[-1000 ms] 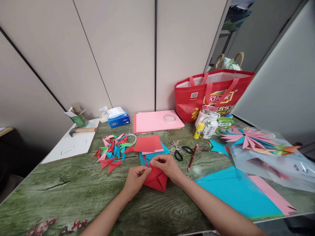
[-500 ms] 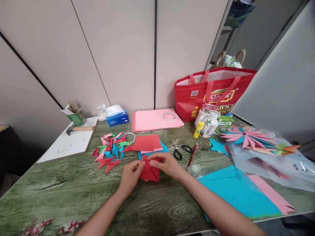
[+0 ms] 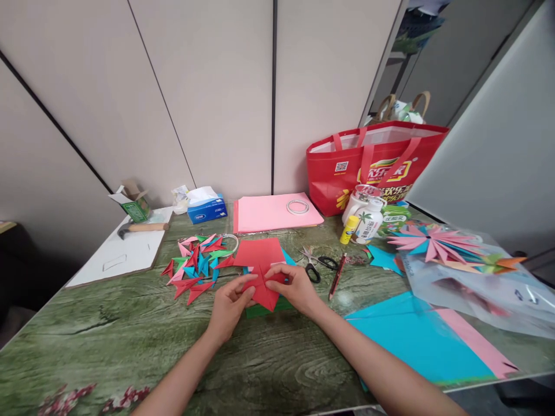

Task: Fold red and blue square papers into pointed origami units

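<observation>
A creased red paper square (image 3: 266, 296) is held between both hands over the middle of the table, one corner pointing down toward me. My left hand (image 3: 230, 301) pinches its left side between thumb and fingers. On the other side, my right hand (image 3: 295, 287) is closed on the paper with thumb and forefinger near its centre. Just beyond lies a flat red sheet (image 3: 259, 252), with blue sheets (image 3: 288, 260) showing beneath. Green paper (image 3: 256, 312) shows under the held piece. To the left is a pile of folded paper pieces (image 3: 202, 260) in several colours.
Scissors (image 3: 313, 271), a pencil (image 3: 337, 277) and a glue stick (image 3: 349, 229) lie or stand right of my hands. Pink sheets (image 3: 269, 211) are behind, near a red bag (image 3: 338, 190). Blue paper (image 3: 416, 335) covers the right front. A hammer (image 3: 145, 227) rests far left.
The red paper has turned from lying square to me to standing on a corner, and has come up slightly. Both hands have shifted their hold on it, and more green paper shows below.
</observation>
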Motion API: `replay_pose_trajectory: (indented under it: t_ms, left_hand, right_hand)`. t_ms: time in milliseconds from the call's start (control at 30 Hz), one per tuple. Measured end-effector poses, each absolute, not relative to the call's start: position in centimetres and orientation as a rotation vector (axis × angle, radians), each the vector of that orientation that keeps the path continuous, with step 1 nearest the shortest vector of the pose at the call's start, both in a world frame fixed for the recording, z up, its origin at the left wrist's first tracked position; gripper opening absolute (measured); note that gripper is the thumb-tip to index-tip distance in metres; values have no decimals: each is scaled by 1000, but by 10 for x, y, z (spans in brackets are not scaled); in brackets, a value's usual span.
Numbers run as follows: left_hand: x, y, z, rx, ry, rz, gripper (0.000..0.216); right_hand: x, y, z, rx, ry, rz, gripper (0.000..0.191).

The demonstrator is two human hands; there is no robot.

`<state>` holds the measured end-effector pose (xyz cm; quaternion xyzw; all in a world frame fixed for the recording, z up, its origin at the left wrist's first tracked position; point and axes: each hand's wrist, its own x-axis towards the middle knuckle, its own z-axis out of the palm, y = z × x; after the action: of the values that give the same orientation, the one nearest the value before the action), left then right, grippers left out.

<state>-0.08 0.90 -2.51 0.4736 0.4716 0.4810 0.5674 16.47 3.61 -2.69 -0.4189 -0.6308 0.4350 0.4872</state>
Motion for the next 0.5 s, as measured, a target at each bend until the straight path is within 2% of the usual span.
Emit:
replay_pose_trajectory:
  t_ms: [100, 233, 367, 400, 500]
  left_hand:
    - [-3, 11, -29, 1088, 1138, 1161, 19]
    - [-6, 15, -25, 964, 1111, 1242, 18]
    - [-8, 18, -21, 885, 1094, 1260, 22]
    - [-9, 18, -20, 876, 1088, 1253, 23]
    - [-8, 17, -20, 857, 1064, 1235, 26]
  right_hand:
    - [164, 33, -24, -1026, -1647, 943, 5]
    - [167, 28, -18, -959, -1905, 819, 14]
    - [170, 25, -18, -868, -2118, 806, 40]
    - [170, 25, -19, -860, -2127, 793, 39]
    - [169, 28, -25, -845, -2090, 679, 21]
